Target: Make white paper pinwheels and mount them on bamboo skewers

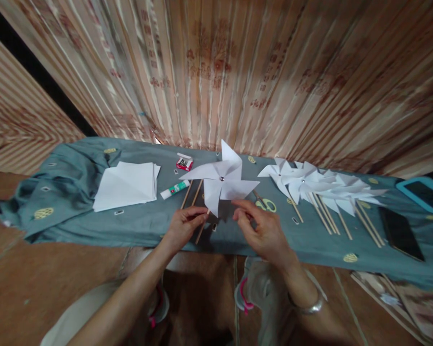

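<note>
A white paper pinwheel (231,185) with a silver pin at its centre is held up over the cloth. My left hand (185,225) pinches its wooden stick (208,210) below the blades. Just right of the lower blade, my right hand (261,230) is empty, its index finger stretched out and the others bent. Behind that hand lie scissors with yellow-green handles (270,205), partly covered. Two loose wooden sticks (197,192) rest behind my left hand. A glue stick (175,189) lies left of the pinwheel, near a small red box (184,163).
A stack of white paper (126,185) lies on the left of the green cloth (173,226). Several pinwheels (328,185) overlap on the right, sticks toward me. Beyond them are a black phone (400,233) and a blue-framed device (426,194). A patterned curtain (220,72) hangs behind.
</note>
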A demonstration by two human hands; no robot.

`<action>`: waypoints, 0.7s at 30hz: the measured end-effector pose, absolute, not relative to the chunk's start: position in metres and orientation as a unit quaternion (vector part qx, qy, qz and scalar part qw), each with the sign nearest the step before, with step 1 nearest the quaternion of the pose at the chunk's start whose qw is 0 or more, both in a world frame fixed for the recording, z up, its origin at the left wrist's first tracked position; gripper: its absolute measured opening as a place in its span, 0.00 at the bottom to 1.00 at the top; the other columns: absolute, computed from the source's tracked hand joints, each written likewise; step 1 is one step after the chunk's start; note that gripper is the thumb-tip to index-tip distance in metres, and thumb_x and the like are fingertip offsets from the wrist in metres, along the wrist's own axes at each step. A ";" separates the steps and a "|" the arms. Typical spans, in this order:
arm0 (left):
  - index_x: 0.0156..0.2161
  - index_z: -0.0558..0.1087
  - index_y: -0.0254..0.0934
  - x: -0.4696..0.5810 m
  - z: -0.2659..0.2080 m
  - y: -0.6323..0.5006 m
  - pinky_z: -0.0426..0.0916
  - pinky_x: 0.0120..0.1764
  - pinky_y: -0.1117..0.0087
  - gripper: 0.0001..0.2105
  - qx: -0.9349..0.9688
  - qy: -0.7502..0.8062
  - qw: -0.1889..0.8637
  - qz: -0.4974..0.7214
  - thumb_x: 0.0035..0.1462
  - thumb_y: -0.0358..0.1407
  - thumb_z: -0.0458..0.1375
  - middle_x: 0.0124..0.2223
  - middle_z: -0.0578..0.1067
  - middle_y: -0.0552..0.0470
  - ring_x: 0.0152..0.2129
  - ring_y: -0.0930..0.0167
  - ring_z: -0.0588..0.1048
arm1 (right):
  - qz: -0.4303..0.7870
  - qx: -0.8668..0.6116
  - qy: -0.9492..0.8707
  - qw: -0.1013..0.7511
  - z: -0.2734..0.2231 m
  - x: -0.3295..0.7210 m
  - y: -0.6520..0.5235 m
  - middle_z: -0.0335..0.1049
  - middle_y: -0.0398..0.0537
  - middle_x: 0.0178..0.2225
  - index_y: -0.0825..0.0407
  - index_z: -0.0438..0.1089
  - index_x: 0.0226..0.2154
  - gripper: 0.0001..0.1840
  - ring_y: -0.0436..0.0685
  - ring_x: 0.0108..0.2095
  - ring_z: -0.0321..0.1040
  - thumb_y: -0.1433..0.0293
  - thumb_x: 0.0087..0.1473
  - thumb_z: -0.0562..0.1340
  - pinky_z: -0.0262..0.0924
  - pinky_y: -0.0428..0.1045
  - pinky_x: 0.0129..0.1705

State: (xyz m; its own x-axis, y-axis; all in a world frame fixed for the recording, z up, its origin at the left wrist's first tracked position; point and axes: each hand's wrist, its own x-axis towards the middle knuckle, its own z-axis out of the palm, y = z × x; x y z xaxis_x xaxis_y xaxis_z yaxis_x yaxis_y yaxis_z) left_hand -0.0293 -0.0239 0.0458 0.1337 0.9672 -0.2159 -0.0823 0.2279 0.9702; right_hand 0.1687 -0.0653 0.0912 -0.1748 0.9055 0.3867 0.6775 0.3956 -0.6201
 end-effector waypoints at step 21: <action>0.27 0.81 0.36 -0.029 0.046 -0.023 0.68 0.33 0.71 0.10 0.504 0.468 0.607 0.397 0.39 0.41 0.67 0.28 0.79 0.50 0.27 0.69 0.74 | 0.393 -0.458 -0.756 0.252 0.101 0.172 -0.067 0.72 0.39 0.21 0.52 0.72 0.47 0.19 0.48 0.21 0.65 0.72 0.59 0.51 0.55 0.43 0.26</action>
